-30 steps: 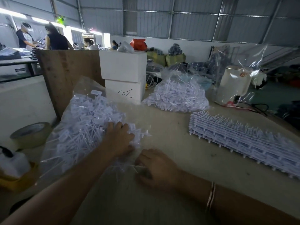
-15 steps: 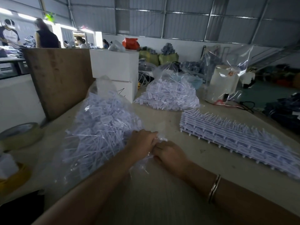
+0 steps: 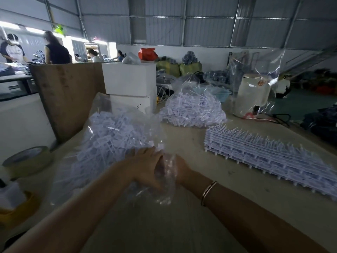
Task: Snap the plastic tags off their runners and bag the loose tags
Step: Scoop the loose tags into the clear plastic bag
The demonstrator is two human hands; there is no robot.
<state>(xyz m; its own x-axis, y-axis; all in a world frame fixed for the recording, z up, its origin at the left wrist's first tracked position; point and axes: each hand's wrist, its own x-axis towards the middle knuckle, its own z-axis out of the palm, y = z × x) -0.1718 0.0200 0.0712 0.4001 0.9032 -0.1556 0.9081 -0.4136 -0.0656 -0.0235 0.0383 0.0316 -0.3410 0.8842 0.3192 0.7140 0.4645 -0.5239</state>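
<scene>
Left hand (image 3: 145,167) and right hand (image 3: 179,168) grip the mouth of the full bag (image 3: 113,143). Risk: loose film slips, spilling tags onto the tabletop (image 3: 182,225).

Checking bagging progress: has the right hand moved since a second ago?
Yes. The right hand has left the tabletop and closed in beside the left hand at the bag's mouth.

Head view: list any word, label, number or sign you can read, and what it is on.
No text can be read.
Lower white box: a dark handwritten scribble, not legible.
White container in clear wrap: a round orange mark, too blurred.
Tags in the clear bag: any print too small.
</scene>
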